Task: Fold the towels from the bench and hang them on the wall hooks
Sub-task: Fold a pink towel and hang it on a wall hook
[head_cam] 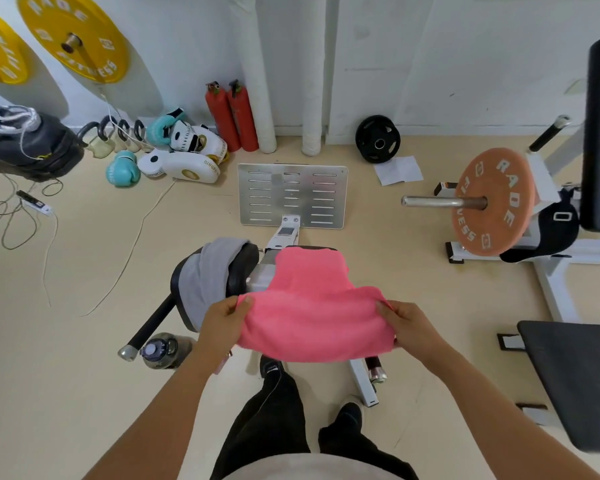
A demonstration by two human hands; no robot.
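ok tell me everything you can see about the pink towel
The pink terry-cloth towel is one plain bright colour with a soft, fuzzy nap. Its far end drapes over the black padded bench seat, while the near part is lifted and stretched out wide. The left hand pinches its left edge and the right hand pinches its right edge. It looks doubled over along the near side. A grey towel lies beside it on the bench.

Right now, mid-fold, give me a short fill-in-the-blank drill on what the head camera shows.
1. Both hands hold the ____ terry towel.
2. The grey cloth towel lies draped over the black padded ____.
3. Two ____ fire extinguishers stand against the wall.
4. The left hand and right hand grip ____ ends of it.

Missing: pink; bench; red; opposite
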